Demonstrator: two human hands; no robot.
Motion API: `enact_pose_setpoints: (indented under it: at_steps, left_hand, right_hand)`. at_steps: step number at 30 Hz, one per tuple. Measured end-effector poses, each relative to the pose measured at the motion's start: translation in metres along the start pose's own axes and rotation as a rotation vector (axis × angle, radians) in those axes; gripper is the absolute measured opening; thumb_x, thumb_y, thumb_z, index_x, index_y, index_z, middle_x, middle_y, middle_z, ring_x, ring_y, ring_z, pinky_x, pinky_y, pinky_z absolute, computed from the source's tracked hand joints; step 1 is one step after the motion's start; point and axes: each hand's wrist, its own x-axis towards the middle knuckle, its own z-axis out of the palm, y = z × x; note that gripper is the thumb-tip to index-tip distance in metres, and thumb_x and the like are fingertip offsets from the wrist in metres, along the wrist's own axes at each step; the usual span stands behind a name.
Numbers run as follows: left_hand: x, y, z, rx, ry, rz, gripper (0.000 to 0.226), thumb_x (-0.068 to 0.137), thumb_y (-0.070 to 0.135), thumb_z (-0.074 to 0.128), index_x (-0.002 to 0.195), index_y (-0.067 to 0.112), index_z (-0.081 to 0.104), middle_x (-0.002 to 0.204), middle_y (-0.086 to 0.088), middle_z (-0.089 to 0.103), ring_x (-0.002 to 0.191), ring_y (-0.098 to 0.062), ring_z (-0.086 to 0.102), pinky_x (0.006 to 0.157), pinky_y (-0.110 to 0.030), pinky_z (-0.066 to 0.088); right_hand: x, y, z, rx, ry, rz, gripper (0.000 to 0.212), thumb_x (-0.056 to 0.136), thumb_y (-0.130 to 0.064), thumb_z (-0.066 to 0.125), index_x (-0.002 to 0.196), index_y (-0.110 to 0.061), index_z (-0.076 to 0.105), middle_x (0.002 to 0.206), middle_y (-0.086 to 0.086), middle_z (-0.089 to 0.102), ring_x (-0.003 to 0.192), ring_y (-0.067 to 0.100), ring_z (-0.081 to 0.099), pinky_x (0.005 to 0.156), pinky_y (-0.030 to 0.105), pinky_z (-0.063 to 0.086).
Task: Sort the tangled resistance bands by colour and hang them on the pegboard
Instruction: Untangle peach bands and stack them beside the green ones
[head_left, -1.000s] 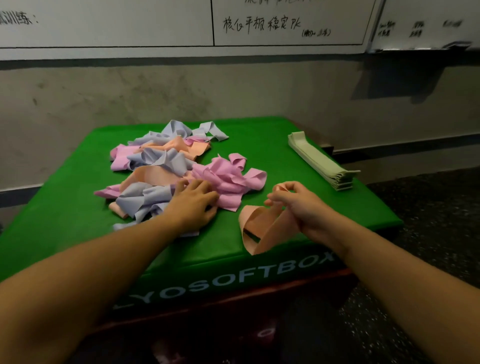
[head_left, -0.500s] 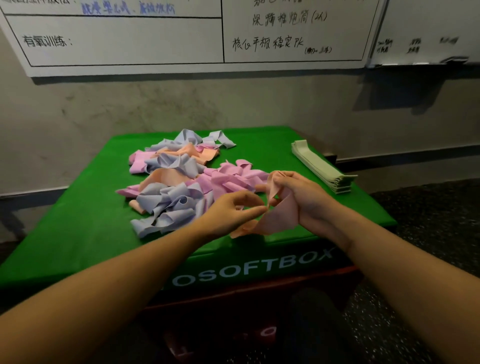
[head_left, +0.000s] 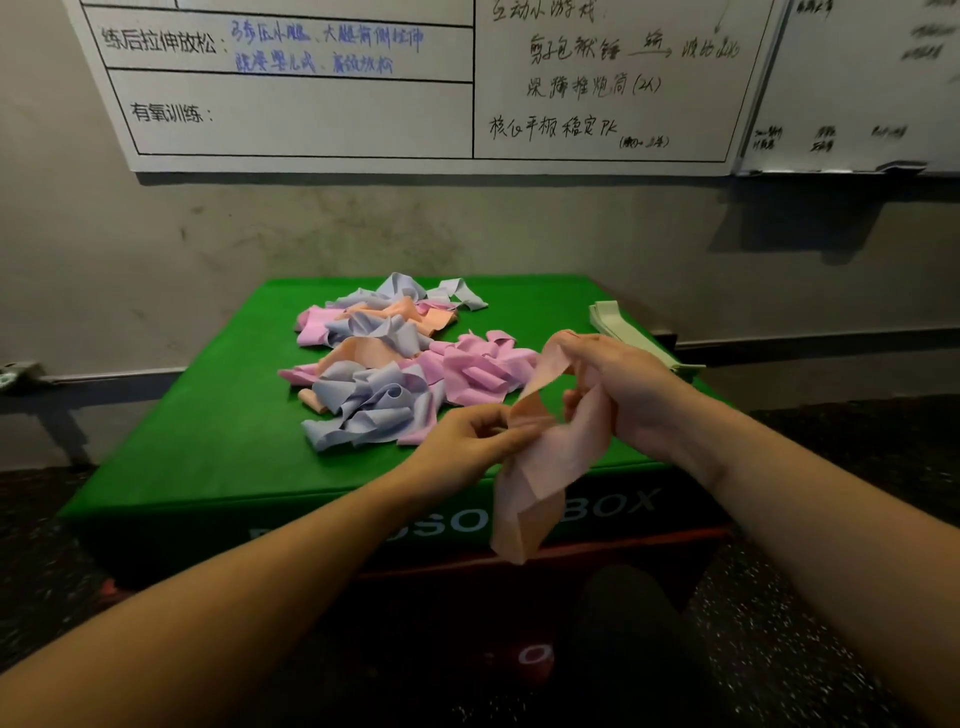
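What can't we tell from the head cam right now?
- Pegboard: not in the head view, so the hanging spot is unknown.
- Green stack: its near end is hidden behind the right hand.
- Box lettering: partly covered by the peach band held by both hands; left hand.
- Tangled pile: overlapping bands, count per colour unreadable.
- Right whiteboard: writing blurred.

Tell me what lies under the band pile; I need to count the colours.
The pile rests on the green box. Showing on top are pink, lilac and peach bands. Any bands buried beneath them are covered, so a full count cannot be made.
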Motion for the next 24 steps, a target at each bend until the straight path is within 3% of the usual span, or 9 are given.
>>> enact_pose_setpoints:
  at_steps: [3, 7, 10, 13, 16, 18, 21, 24]
  left_hand:
    - [-0.008, 0.010, -0.002, -0.174, 0.106, -0.008, 0.019, 0.094, 0.013, 0.062, 0.110, 0.003, 0.067, 0.103, -0.007, 0.073, 0.094, -0.015, 0.069, 0.085, -0.030, 0.057]
    - [-0.016, 0.019, -0.008, -0.289, 0.167, -0.032, 0.015, 0.090, 0.019, 0.064, 0.098, 0.007, 0.068, 0.093, 0.000, 0.074, 0.092, -0.016, 0.069, 0.081, -0.032, 0.059]
    - [-0.020, 0.029, -0.010, -0.309, 0.199, 0.006, 0.029, 0.081, 0.029, 0.068, 0.099, 0.006, 0.070, 0.105, -0.002, 0.073, 0.099, -0.019, 0.068, 0.082, -0.032, 0.058]
    - [-0.023, 0.040, -0.012, -0.384, 0.208, 0.030, 0.036, 0.083, 0.029, 0.064, 0.106, 0.002, 0.068, 0.117, -0.005, 0.068, 0.107, -0.021, 0.064, 0.083, -0.033, 0.057]
    - [-0.028, 0.053, -0.011, -0.442, 0.178, 0.033, 0.031, 0.088, 0.028, 0.060, 0.111, 0.010, 0.070, 0.117, -0.003, 0.068, 0.102, -0.017, 0.063, 0.074, -0.026, 0.055]
    - [-0.032, 0.060, -0.009, -0.453, 0.165, 0.027, 0.029, 0.090, 0.028, 0.058, 0.111, 0.013, 0.070, 0.116, -0.003, 0.070, 0.100, -0.016, 0.063, 0.072, -0.027, 0.055]
    - [-0.035, 0.067, -0.006, -0.433, 0.136, 0.014, 0.027, 0.099, 0.027, 0.051, 0.114, 0.011, 0.067, 0.115, -0.009, 0.070, 0.101, -0.023, 0.061, 0.082, -0.035, 0.049]
    - [-0.038, 0.071, -0.002, -0.397, 0.129, 0.009, 0.026, 0.102, 0.027, 0.047, 0.109, 0.010, 0.066, 0.105, -0.006, 0.073, 0.095, -0.019, 0.064, 0.078, -0.035, 0.048]
  right_hand:
    - [-0.007, -0.003, -0.010, -0.264, 0.037, 0.021, 0.040, 0.091, -0.044, 0.064, 0.120, -0.016, 0.067, 0.079, -0.003, 0.054, 0.052, 0.009, 0.041, 0.044, 0.023, 0.035]
    - [-0.021, -0.005, -0.018, -0.297, -0.083, 0.074, 0.037, 0.096, -0.044, 0.057, 0.118, -0.016, 0.062, 0.062, -0.005, 0.045, 0.046, 0.008, 0.033, 0.039, 0.021, 0.027]
    - [-0.027, -0.003, -0.024, -0.317, -0.101, 0.076, 0.034, 0.100, -0.038, 0.054, 0.121, -0.012, 0.054, 0.054, -0.006, 0.036, 0.045, 0.009, 0.029, 0.041, 0.023, 0.024]
    - [-0.032, 0.000, -0.026, -0.288, -0.130, 0.104, 0.028, 0.100, -0.035, 0.053, 0.118, -0.016, 0.064, 0.055, -0.005, 0.038, 0.048, 0.009, 0.033, 0.045, 0.023, 0.028]
    - [-0.036, 0.000, -0.025, -0.292, -0.065, 0.143, 0.027, 0.095, -0.039, 0.060, 0.096, -0.015, 0.072, 0.068, -0.001, 0.062, 0.069, 0.014, 0.053, 0.063, 0.027, 0.040]
    - [-0.038, 0.001, -0.025, -0.319, -0.053, 0.162, 0.029, 0.094, -0.040, 0.061, 0.088, -0.014, 0.073, 0.079, 0.000, 0.068, 0.080, 0.016, 0.057, 0.070, 0.031, 0.041]
    - [-0.044, 0.001, -0.023, -0.300, -0.082, 0.169, 0.026, 0.096, -0.037, 0.059, 0.101, -0.014, 0.070, 0.094, 0.004, 0.070, 0.086, 0.018, 0.062, 0.073, 0.033, 0.047]
    - [-0.052, -0.001, -0.016, -0.345, -0.125, 0.073, 0.018, 0.095, -0.029, 0.061, 0.112, -0.026, 0.067, 0.108, 0.004, 0.073, 0.100, 0.022, 0.069, 0.085, 0.040, 0.053]
